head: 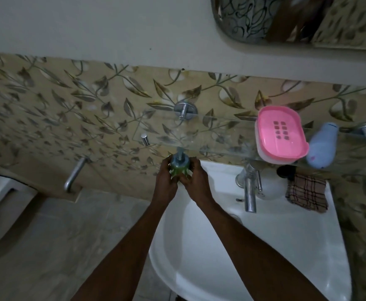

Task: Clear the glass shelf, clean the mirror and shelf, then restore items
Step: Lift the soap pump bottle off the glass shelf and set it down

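Green pump bottle (179, 168), green liquid inside, at frame centre just below front edge of glass shelf (199, 131). Left hand (165, 181) & right hand (196, 181) both wrapped round it. On shelf, right side: pink soap dish (281, 135), no soap in it; pale blue bottle (322, 146) beside. White sink (286, 246) below; mirror (297, 18) upper right.

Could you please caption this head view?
Both hands, left hand and right hand, hold a green pump bottle below the glass shelf.
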A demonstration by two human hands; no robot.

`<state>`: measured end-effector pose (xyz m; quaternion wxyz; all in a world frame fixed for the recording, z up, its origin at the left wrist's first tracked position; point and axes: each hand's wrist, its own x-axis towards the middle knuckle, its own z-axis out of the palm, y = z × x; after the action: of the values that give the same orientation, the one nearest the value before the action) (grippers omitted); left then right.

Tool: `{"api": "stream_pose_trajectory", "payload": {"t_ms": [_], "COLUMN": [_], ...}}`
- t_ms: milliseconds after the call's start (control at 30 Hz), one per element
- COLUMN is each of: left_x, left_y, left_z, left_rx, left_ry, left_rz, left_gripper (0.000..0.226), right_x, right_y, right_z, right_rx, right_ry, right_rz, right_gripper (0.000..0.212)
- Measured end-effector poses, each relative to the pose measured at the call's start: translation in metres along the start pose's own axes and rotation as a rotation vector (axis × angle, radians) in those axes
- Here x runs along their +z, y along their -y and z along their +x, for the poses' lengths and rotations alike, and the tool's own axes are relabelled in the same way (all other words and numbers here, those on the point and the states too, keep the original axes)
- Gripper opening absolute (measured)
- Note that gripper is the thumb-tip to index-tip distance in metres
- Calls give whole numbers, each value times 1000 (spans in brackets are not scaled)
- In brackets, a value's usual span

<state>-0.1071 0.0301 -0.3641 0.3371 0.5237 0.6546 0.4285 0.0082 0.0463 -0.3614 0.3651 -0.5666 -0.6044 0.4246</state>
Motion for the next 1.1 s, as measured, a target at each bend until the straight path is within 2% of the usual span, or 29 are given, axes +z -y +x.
{"api": "stream_pose_trajectory", "payload": {"t_ms": [200, 367, 500, 567, 667, 733, 800, 900, 1000, 1100], "left_x": [-3, -1, 2, 4, 3, 7, 15, 25, 33, 42], "left_y": [6, 7, 12, 10, -7, -30, -52, -101, -147, -184], "left_z": [7, 8, 3, -1, -18, -42, -73, -103, -101, -92], "left_rx": [44, 92, 16, -36, -161, -114, 33, 208, 347, 451], "left_ry": [25, -23, -21, -12, -162, -338, -440, -403, -328, -235], "left_rz": [22, 73, 53, 99, 137, 93, 86, -41, -106, -142], "left_gripper": [61, 64, 54, 59, 70, 63, 40, 23, 23, 32], "right_x": [17, 19, 16, 11, 0, -14, -33, -75, -119, -159], "right_y": [-6, -10, -16, -14, -1, 8, 19, 48, 75, 93], "right_z": [7, 13, 10, 4, -15, -36, -59, -93, -113, -112], "right_rx": [31, 49, 52, 75, 75, 28, -28, -255, -574, -679], "right_ry": [-10, 31, 43, 45, 15, -63, -161, -390, -656, -782], "right_rz": [80, 92, -34, -32, 12, 6, 23, -99, -342, -604], "right_gripper": [56, 64, 80, 83, 74, 59, 45, 30, 25, 42]}}
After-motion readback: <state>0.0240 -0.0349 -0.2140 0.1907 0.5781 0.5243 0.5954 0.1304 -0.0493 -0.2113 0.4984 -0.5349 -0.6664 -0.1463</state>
